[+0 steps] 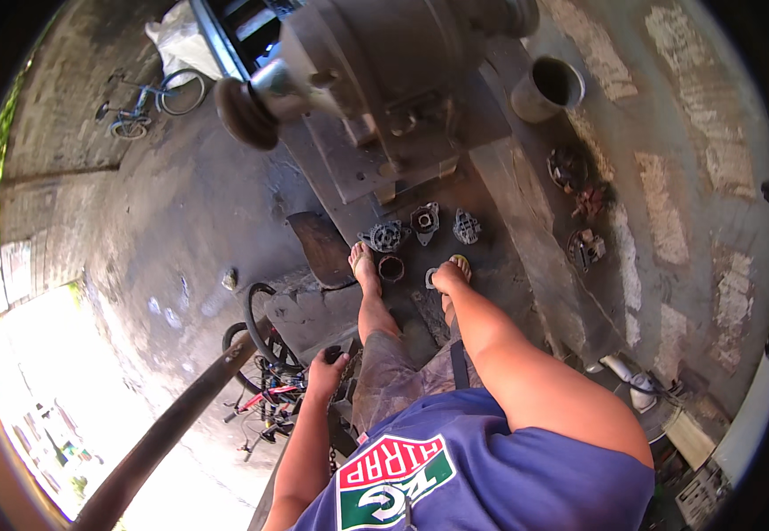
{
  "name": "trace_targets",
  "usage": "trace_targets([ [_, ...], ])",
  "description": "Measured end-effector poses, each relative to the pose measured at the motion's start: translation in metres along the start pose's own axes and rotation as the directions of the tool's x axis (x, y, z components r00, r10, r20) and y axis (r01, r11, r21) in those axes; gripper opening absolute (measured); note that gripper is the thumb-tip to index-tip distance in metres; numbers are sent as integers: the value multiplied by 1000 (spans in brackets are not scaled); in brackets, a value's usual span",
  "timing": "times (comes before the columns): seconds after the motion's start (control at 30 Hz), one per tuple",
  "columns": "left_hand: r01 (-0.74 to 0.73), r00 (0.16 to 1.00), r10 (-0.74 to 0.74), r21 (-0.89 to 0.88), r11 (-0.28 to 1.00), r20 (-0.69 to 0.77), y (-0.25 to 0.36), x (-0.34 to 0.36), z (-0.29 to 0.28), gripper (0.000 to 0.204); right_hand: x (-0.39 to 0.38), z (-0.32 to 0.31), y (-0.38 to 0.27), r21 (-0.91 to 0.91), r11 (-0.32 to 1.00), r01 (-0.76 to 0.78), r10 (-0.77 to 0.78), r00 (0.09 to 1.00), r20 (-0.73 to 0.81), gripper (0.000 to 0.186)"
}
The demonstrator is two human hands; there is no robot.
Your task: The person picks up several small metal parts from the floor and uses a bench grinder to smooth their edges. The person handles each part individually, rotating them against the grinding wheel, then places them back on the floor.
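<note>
My right hand [447, 277] reaches down to the dark floor between my feet, with its fingers closed on a small grey metal part [430, 280]. Just past it lie three grey cast machine housings [387, 236], [424, 221], [466, 227] in a row, and a short rusty ring [392, 268] beside my left foot [362, 265]. My left hand [326, 372] is down by my left knee, gripping a small dark object [334, 354] whose shape I cannot make out.
A large grey motor with a pulley [376, 71] stands on a base beyond the parts. A grey bucket [548, 88] and more rusty parts [586, 250] lie along the right wall. A bicycle [265, 380] and a long bar [163, 434] are on my left.
</note>
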State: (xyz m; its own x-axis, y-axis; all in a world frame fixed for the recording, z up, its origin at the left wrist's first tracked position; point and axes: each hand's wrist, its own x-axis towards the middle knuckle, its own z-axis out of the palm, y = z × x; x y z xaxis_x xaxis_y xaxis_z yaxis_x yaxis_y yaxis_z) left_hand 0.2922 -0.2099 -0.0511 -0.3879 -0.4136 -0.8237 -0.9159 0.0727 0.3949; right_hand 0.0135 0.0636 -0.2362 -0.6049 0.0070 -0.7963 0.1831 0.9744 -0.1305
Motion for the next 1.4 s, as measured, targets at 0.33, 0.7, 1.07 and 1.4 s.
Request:
trace_targets([
  [0.33,-66,998,65,102,993,14,12,8,5,52,15,41,32,-206,960,189,-122,946,301,53],
  [0.7,-87,993,47,415,906,105,45,9,-10,57,-23,-52,197,207,967,-145,120,984,130,47],
  [1.07,-161,987,141,428,889,78,58,28,-27,57,-28,-204,164,184,978,99,-16,913,-407,39],
  [1.4,-79,997,74,423,903,30,40,-6,-18,59,72,-384,108,178,967,-181,251,780,-573,57],
])
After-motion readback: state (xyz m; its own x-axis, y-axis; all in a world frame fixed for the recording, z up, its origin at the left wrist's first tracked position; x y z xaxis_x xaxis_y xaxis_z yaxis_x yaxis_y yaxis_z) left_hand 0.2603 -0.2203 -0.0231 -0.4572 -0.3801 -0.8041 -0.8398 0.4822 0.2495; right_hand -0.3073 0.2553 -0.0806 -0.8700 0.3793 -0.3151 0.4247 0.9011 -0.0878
